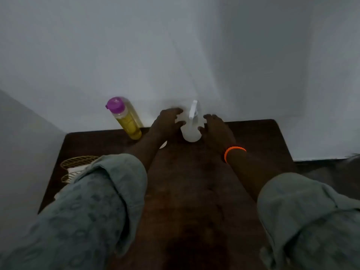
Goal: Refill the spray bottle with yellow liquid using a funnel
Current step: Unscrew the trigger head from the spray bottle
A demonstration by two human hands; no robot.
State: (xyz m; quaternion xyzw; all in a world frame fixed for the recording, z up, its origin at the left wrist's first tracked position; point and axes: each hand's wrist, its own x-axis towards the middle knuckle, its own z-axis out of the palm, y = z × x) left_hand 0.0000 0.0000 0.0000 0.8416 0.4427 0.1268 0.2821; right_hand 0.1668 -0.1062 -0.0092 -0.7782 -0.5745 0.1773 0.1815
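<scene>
1. Spray bottle (pixel 191 129): white, upright at the far edge of the worktop (pixel 194 191), centre of the frame, spray head on. It looks pale throughout, so apparently unfilled.
2. Yellow bottle (pixel 126 118): purple cap on, standing left of centre against the wall, well apart from the spray bottle; liquid inside.
3. Funnel: not identified. A small white edge (pixel 163 145) shows under the left wrist (too hidden to name).
4. Wire rack (pixel 78 162): gold, lower left, partly behind the left sleeve (pixel 87 211).
5. Progress: judged at the very start. Head not unscrewed, cap not opened, nothing poured; all steps remain.
6. Left hand (pixel 167 121): reaching forward to the spray bottle's left side, fingers spread and slightly curved, tips at or just beside the bottle; no closed grip.
7. Right hand (pixel 216 127): mirrored on the bottle's right side, fingers extended, near or touching; holding nothing firmly (contact cannot be told through blur). Orange bangle (pixel 234 151) at the wrist.
</scene>
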